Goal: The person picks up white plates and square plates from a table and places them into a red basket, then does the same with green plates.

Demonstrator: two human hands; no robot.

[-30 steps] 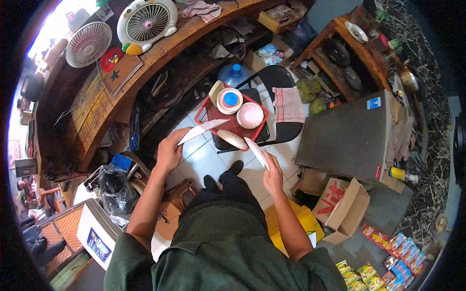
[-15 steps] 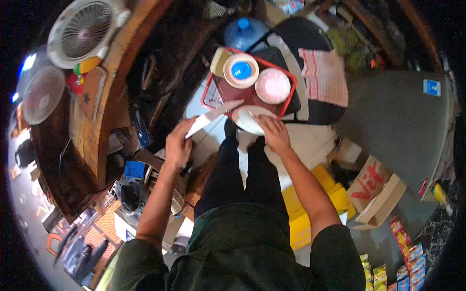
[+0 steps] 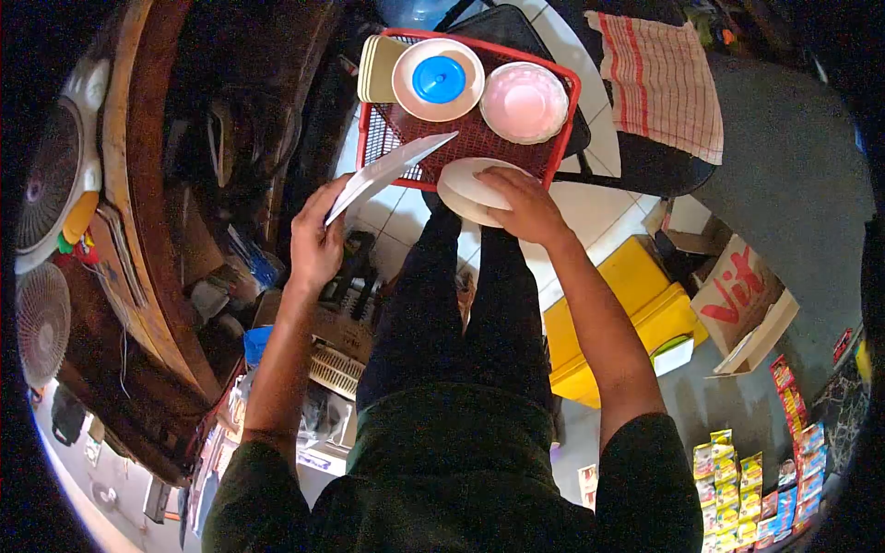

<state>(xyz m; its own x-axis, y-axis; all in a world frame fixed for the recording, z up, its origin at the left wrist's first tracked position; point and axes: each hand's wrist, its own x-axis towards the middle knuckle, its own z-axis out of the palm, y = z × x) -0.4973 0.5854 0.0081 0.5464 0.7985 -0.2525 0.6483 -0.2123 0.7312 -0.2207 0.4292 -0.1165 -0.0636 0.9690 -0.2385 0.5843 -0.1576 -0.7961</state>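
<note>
My left hand (image 3: 316, 235) is closed on the lower end of a thin white plate (image 3: 385, 175), seen nearly edge-on and tilted up over the basket's left side. In my right hand (image 3: 524, 207) is a stack of round white plates (image 3: 464, 195), gripped at its right side near the basket's front edge. Beyond both hands lies a red plastic basket (image 3: 570, 115). Inside it stand a pale pink bowl (image 3: 406, 81) with a blue lid (image 3: 439, 79) within, a scalloped pink-and-white bowl (image 3: 524, 103), and nested cream containers (image 3: 371, 72).
A black chair (image 3: 664, 170) with a red-striped cloth (image 3: 659, 88) stands right of the basket. Yellow boxes (image 3: 608, 323) and an open cardboard box (image 3: 737, 290) sit on the right. Wooden furniture (image 3: 152, 276) and fans (image 3: 44, 318) line the left.
The view has shifted, so the basket appears higher and larger. Both hands keep their holds; the stack in my right hand now shows its side more.
</note>
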